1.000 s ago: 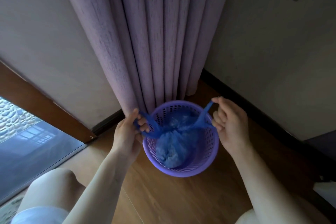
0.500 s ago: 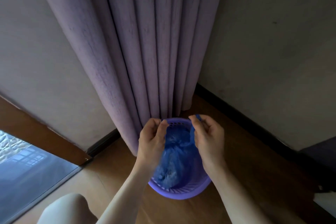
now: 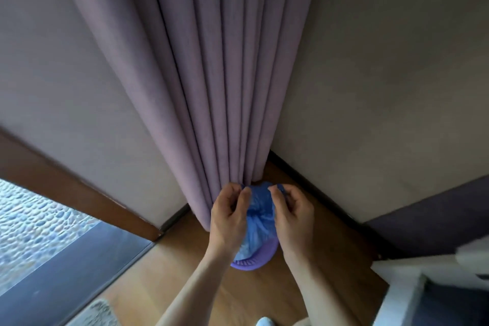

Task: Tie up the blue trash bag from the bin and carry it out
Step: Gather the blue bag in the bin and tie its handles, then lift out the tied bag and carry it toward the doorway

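The blue trash bag (image 3: pixel 258 216) sits in a purple perforated bin (image 3: pixel 258 262) on the wooden floor in the room's corner. Its top is gathered and twisted above the bin's rim. My left hand (image 3: pixel 229 217) pinches one blue strip of the bag's top on the left side. My right hand (image 3: pixel 293 216) pinches the other strip on the right. Both hands are close together over the bag and cover most of the bin, of which only the near rim shows.
A mauve curtain (image 3: pixel 211 74) hangs straight behind the bin and reaches the floor. Walls meet in the corner with a dark skirting (image 3: pixel 317 196). A glass door with a wooden frame (image 3: pixel 66 193) lies left. White furniture (image 3: pixel 423 291) stands at the right.
My hands came together from wide apart, bringing the bag's two strips over its middle. The view tilted up, so bin and hands sit lower in frame.
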`<state>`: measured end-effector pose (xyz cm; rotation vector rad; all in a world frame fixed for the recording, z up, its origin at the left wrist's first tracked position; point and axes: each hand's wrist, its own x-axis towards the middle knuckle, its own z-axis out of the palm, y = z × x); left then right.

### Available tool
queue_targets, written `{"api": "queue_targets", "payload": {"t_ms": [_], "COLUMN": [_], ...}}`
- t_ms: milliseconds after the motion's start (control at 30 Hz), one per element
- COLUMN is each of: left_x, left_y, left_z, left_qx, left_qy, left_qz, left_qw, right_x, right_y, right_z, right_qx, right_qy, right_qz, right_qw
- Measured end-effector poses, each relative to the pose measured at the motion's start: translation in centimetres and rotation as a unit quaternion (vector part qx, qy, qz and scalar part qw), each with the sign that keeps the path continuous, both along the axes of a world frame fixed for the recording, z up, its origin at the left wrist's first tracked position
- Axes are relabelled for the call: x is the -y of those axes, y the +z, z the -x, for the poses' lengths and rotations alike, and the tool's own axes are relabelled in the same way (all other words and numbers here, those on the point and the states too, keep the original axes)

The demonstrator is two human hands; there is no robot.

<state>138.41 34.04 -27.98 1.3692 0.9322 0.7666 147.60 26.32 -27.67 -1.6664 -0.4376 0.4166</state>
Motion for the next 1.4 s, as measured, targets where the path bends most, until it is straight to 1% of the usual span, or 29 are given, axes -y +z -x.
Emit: {"api": "queue_targets", "payload": {"t_ms": [133,233,367,467,600,800,933,1067,1200,1300,1400], "left_x": [0.8,1.1,0.8,1.2,1.6,1.7,1.7,2.0,3.5,6.0,9.4], "left_y": [12.0,20.3,26.5,29.1,30.5,30.8,31.1,31.3,31.1,30.8,30.7], "left_z": [2.1,3.9,5.7,7.5,9.6,11.9,12.4,13.2,14.7,16.6,19.0], "left_qx": [-0.014,-0.010,-0.009,0.008,0.024,0.027,0.029,0.014,-0.006,-0.029,-0.041], "left_qy": [0.012,0.022,0.033,0.034,0.062,0.128,0.196,0.327,0.451,0.524,0.579], "left_qz": [0.008,-0.008,-0.033,-0.049,-0.070,-0.077,-0.081,-0.091,-0.099,-0.091,-0.086], "left_qw": [1.000,1.000,0.999,0.998,0.995,0.988,0.977,0.940,0.887,0.847,0.810], "right_x": [0.8,1.5,1.6,1.5,0.9,0.0,-1.8,-4.2,-5.8,-5.7,-4.6], "right_y": [11.5,19.2,25.2,28.0,29.8,30.2,30.0,29.8,29.6,28.8,28.6], "right_z": [1.5,2.9,4.8,6.7,8.9,11.0,11.8,11.8,12.4,14.0,16.5], "right_qx": [0.007,0.014,0.022,0.023,0.006,-0.018,-0.017,-0.021,-0.046,-0.062,-0.070], "right_qy": [-0.001,0.007,0.026,0.034,0.056,0.110,0.175,0.292,0.379,0.437,0.499], "right_qz": [0.007,0.003,-0.018,-0.049,-0.081,-0.085,-0.067,-0.073,-0.090,-0.074,-0.066], "right_qw": [1.000,1.000,0.999,0.998,0.995,0.990,0.982,0.954,0.920,0.894,0.861]}}
